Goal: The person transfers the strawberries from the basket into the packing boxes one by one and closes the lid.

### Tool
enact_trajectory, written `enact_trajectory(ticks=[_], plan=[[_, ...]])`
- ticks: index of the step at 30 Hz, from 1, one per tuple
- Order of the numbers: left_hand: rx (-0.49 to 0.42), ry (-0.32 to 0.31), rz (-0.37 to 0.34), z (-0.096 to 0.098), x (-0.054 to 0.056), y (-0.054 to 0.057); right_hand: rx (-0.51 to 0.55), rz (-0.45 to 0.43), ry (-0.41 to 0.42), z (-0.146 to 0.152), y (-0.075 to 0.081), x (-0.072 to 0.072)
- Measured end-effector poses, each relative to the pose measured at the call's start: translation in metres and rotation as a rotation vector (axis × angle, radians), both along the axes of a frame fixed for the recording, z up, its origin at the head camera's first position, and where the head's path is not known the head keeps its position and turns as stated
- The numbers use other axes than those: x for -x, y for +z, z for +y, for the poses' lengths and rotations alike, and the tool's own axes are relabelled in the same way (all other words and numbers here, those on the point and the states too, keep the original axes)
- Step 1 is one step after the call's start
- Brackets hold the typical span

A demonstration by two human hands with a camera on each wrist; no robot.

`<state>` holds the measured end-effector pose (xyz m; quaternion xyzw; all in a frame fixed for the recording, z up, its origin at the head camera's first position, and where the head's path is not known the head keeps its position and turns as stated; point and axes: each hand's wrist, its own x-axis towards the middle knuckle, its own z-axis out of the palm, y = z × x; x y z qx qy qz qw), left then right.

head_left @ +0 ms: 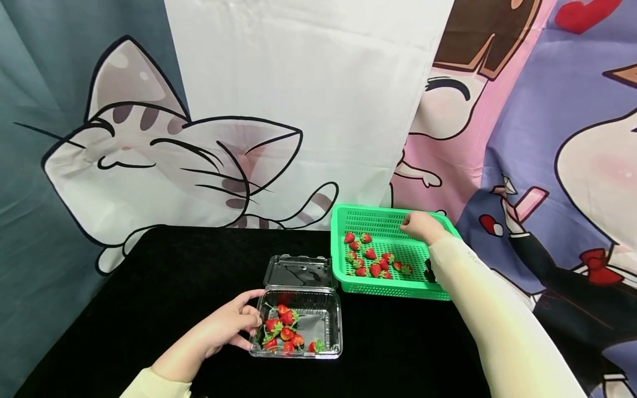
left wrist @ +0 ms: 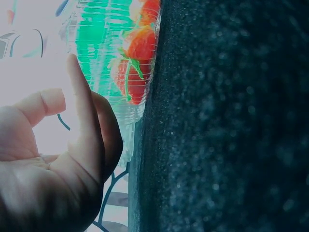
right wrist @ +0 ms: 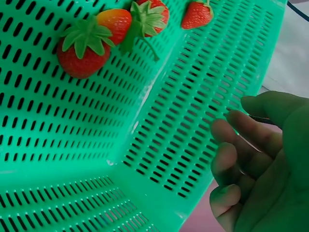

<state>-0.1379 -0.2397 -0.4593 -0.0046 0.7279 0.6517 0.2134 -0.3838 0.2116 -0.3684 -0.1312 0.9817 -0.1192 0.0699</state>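
Head view: sleeve marking (head_left: 475, 258) unreadable; left hand (head_left: 231, 323), fingers apart, touches box (head_left: 317, 321); empty right hand (head_left: 422, 226) loosely curled.

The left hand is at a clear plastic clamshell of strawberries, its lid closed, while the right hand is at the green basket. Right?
No, the lid is open: the head view shows it folded back from the clamshell. The left hand there and the right hand at the green basket are correct.

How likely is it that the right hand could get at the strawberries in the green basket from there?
Probably yes: the right hand is right by the uncovered green basket, looks empty, and nothing visible blocks the strawberries.
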Motion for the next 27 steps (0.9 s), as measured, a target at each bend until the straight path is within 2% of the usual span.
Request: enact_trajectory(ticks=[8, 18, 21, 24, 27], plan=[[0.001, 0.001, -0.002, 0.0, -0.001, 0.0, -0.07, -0.137, 0.011, -0.006, -0.005, -0.003], [0.004, 0.005, 0.006, 0.002, -0.003, 0.0, -0.146, -0.407, -0.014, -0.009, -0.012, -0.004], [0.005, 0.004, 0.009, 0.002, -0.003, 0.0, -0.201, -0.436, -0.025, -0.01, -0.016, -0.003], [0.003, 0.001, 0.008, 0.002, -0.003, -0.001, -0.258, -0.493, -0.048, 0.009, -0.05, 0.032], [0.001, 0.0, 0.009, 0.002, -0.002, 0.0, -0.28, -0.579, -0.055, 0.036, -0.096, 0.085]])
